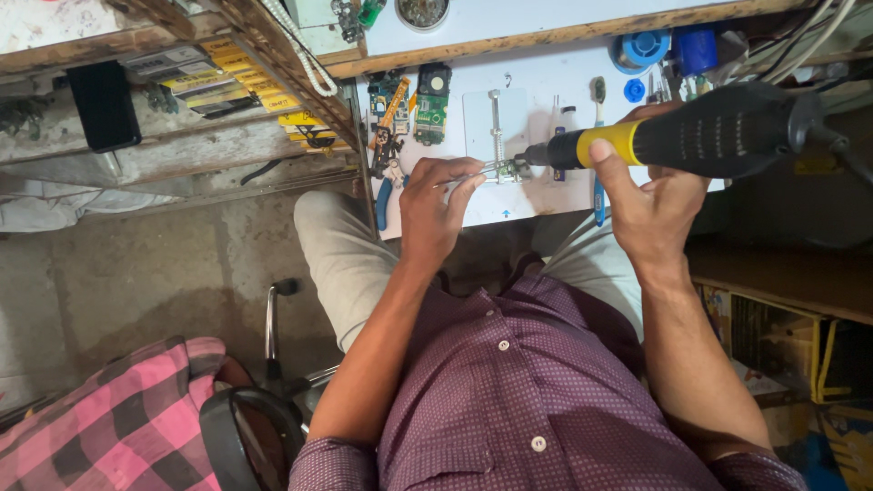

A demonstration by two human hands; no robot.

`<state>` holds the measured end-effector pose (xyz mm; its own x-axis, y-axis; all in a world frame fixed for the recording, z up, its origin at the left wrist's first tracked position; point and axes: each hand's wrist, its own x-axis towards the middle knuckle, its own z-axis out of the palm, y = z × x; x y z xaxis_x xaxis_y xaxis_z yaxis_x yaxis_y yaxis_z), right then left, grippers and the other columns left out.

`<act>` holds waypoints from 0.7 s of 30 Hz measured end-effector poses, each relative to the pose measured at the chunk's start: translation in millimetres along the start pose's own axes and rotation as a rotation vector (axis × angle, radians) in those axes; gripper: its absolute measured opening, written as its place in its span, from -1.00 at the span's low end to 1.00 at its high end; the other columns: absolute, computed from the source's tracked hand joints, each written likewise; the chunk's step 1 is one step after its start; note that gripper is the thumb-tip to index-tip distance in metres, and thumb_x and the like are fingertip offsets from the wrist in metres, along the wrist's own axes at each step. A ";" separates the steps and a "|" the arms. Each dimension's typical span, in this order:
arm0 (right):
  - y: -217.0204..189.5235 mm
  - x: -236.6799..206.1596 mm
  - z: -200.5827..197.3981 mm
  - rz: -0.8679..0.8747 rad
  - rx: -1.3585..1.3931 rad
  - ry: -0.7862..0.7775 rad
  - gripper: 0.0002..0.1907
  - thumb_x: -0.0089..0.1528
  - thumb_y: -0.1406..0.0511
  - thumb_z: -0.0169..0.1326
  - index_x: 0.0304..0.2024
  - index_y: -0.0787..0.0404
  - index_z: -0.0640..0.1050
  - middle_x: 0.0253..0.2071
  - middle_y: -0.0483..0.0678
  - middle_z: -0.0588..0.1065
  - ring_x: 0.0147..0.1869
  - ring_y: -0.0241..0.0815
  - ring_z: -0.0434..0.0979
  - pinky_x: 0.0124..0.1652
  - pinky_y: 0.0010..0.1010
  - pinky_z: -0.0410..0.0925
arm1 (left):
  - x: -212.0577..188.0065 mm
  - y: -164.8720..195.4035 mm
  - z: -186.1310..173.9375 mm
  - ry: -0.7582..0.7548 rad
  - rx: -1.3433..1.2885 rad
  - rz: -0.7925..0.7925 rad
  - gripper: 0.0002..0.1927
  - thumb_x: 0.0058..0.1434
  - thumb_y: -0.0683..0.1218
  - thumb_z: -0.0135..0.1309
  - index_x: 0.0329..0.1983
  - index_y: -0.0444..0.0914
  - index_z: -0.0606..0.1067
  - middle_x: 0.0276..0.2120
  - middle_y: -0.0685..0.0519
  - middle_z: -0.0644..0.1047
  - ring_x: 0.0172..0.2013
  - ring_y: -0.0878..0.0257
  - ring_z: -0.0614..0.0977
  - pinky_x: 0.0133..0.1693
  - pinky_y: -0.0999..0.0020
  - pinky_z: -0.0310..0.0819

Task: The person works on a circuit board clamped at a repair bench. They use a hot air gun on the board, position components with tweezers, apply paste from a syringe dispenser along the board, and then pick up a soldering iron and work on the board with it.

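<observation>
Tweezers [480, 173] pinched in my left hand [435, 205] steadied the part on the white mat [546, 195]; right hand [647, 195] gripped the hot-air gun [691, 136], nozzle aimed there.

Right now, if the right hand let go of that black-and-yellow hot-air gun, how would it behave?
The hot-air gun would probably roll: its body looks round. It likely feels tail-heavy, since the black rear is thicker than the metal nozzle. The cord at its back may tug it sideways. The right hand wraps it from below.
</observation>
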<state>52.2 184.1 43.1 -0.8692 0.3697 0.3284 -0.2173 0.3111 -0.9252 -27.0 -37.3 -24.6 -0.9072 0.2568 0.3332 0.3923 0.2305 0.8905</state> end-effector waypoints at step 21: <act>1.0 0.2 -0.7 -0.002 0.001 0.000 -0.71 0.46 0.45 0.23 0.11 0.38 0.39 0.07 0.01 0.44 0.16 -0.23 0.51 0.24 -0.41 0.42 | 2.6 1.6 -1.1 -0.002 -0.021 0.009 -0.85 0.26 -0.20 0.27 -0.12 -0.27 0.61 -0.16 0.02 0.64 -0.11 0.17 0.65 -0.11 0.34 0.55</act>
<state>52.1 185.2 42.4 -0.8687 0.3689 0.3305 -0.2196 0.3114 -0.9246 -29.0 -37.3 -22.0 -0.9033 0.2610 0.3404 0.3970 0.2082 0.8939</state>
